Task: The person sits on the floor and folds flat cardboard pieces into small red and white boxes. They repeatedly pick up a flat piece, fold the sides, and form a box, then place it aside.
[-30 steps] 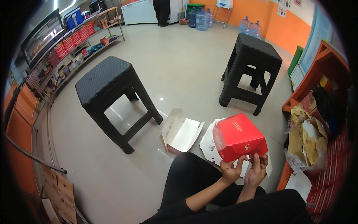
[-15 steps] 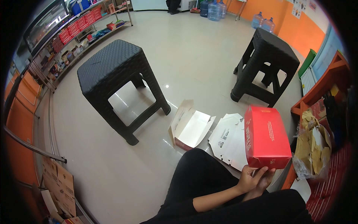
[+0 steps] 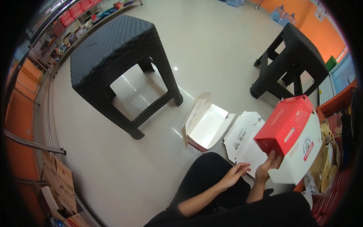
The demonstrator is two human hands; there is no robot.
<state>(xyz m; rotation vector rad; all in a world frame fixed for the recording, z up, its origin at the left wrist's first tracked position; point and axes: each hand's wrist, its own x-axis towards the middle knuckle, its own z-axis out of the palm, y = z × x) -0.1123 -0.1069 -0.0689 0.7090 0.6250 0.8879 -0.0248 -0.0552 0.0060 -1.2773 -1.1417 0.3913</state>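
My right hand (image 3: 267, 166) grips the near end of a red cardboard box (image 3: 280, 123), which is held tilted in the air at the right. A white lid flap (image 3: 302, 157) with a printed badge hangs open from its right side. My left hand (image 3: 235, 175) is off the box, over my knee, with its fingers extended and nothing in them. Beneath the red box, a flat white cardboard blank (image 3: 244, 140) lies on the floor. Left of it rests an open box (image 3: 207, 130) with a white inside.
Two black woven-pattern stools stand on the floor, a near-left one (image 3: 113, 64) and a far-right one (image 3: 293, 62). Crumpled brown paper (image 3: 331, 162) in plastic lies by the orange frame at right. Flattened cartons (image 3: 58, 181) lean at lower left; a loaded shelf (image 3: 87, 26) stands far left.
The red box has turned and tilted, and its white flap now swings out on the right. My left hand has let go of it and moved left. The view has shifted downward.
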